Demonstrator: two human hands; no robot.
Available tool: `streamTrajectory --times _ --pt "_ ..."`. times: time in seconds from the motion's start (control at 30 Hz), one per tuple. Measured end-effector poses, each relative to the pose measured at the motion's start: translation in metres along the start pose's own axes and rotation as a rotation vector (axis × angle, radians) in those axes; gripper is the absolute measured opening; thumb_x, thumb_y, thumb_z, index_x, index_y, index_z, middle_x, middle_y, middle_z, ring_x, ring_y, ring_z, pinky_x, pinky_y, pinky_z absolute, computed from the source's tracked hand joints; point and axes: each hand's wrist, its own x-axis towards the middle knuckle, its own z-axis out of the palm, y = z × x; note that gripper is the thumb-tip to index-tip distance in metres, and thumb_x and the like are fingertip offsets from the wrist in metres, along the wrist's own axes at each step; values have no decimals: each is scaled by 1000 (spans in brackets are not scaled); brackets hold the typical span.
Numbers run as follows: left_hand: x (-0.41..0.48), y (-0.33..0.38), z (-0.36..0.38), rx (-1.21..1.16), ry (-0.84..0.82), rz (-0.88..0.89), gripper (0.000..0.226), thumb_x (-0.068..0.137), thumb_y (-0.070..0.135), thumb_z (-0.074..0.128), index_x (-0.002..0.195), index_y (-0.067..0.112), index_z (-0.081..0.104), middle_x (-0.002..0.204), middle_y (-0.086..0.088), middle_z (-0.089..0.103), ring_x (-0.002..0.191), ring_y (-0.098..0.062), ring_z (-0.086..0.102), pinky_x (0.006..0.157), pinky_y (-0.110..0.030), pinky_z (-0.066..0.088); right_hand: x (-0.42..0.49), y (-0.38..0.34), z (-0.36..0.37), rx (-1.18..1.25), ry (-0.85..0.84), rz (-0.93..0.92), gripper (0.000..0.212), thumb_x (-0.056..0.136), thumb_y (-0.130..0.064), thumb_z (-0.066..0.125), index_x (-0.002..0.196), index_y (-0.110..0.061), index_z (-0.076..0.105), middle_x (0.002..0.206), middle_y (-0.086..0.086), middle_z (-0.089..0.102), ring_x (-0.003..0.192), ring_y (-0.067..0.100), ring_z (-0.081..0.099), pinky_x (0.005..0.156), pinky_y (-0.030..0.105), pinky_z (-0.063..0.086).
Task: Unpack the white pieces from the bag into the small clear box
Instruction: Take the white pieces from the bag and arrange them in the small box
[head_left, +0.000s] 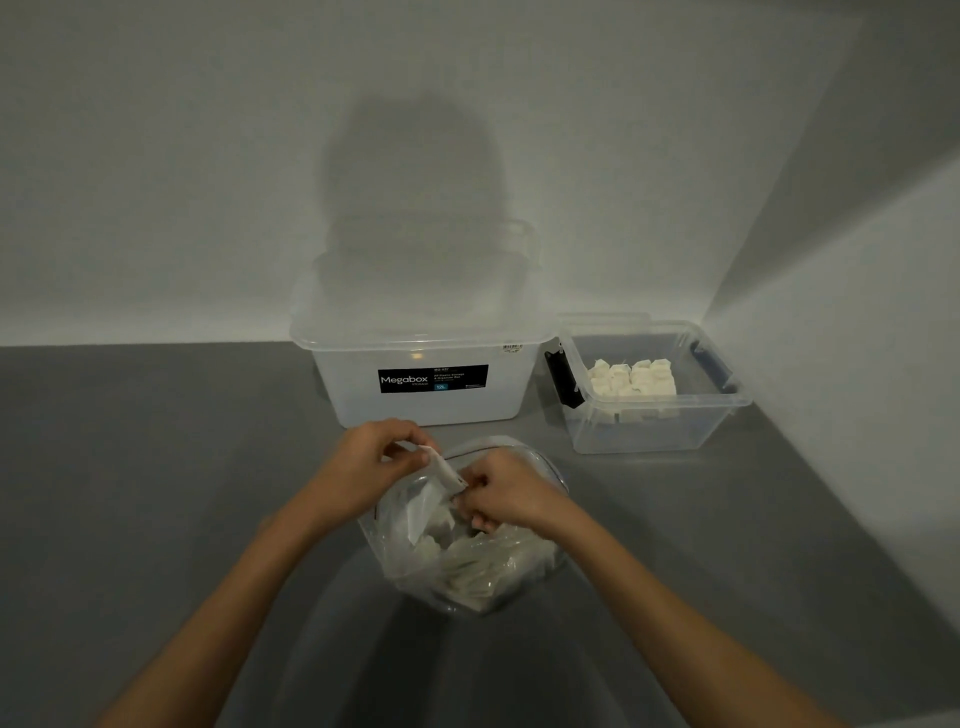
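Where the bag (467, 566) crumples, the right hand's (506, 491) grip seems half hidden

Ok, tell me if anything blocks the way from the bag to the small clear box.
Nothing visible does. The left hand pinches a white piece over the open bag; the small clear box stands lidless ahead to the right, with bare grey surface between. The Megabox tub sits left of that path.

1 view, head-worn, wide-angle. Faces forward and down at floor (130, 467). Close on bag (467, 566) just below centre; big box (363, 400) and small clear box (727, 402) farther ahead, against wall (182, 156).
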Motion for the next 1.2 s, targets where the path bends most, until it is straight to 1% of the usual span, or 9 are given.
streamTrajectory --times 0.17,0.27,0.37,0.43,0.57,0.77,0.97,1.1,1.2 --pt "-6 -6 -8 75 31 2 12 88 15 66 87 26 70 84 13 71 82 1 63 71 -7 46 9 3 36 -302 -59 -37 28 78 -34 73 63 -15 60 62 -5 59 60 9 56 65 26 48" --pt "-10 -9 -11 95 38 3 10 89 17 65 90 26 70 84 14 70 82 2 63 69 -6 46 13 2 39 -380 -53 -57 26 78 -24 74 62 -21 53 76 -4 64 72 14 61 71 30 50" --pt "-10 -10 -15 107 76 -31 9 87 19 67 93 25 69 85 8 70 81 -4 64 73 -19 51 10 -5 17 -398 -46 -96 27 80 -16 67 59 -21 52 63 -9 53 60 8 52 57 21 42" --pt "-10 -8 -19 79 108 -52 13 86 18 68 97 24 68 84 4 70 81 -11 65 74 -24 52 4 -12 -3 -419 -35 -116 12 83 -16 62 71 -18 63 60 -13 51 56 4 50 52 19 38" --pt "-5 5 -26 3 157 -66 18 86 16 67 99 26 60 81 0 70 73 -11 68 74 -29 53 -10 -22 -39 -267 -25 -86 10 87 -7 60 91 -5 69 69 -1 66 54 6 61 57 23 52" --pt "4 28 -26 -12 85 42 14 92 10 58 89 23 62 83 3 69 69 -9 69 74 -37 57 -27 -34 -83 -96 -35 -97 14 88 -8 58 94 -10 71 80 5 69 65 8 62 55 18 47" --pt "9 39 -10 -48 -51 49 22 86 10 66 92 29 74 94 18 71 88 -4 67 81 -18 53 -37 -40 -102 54 -83 -146 20 89 -3 57 91 -15 72 73 -2 68 64 6 60 56 19 48" --pt "13 56 -6 -295 -192 36 21 85 12 68 105 17 72 101 3 73 95 -10 68 88 -21 53 -34 -37 -110 153 -36 -154 15 89 -5 60 94 -12 72 73 -4 69 64 7 61 60 22 49" --pt "15 62 1 -396 -176 -1 16 85 17 69 97 8 72 92 -4 73 87 -12 69 80 -20 54 -34 -30 -110 215 -33 -158 16 89 -6 63 103 -8 70 77 0 70 66 10 62 62 23 50"
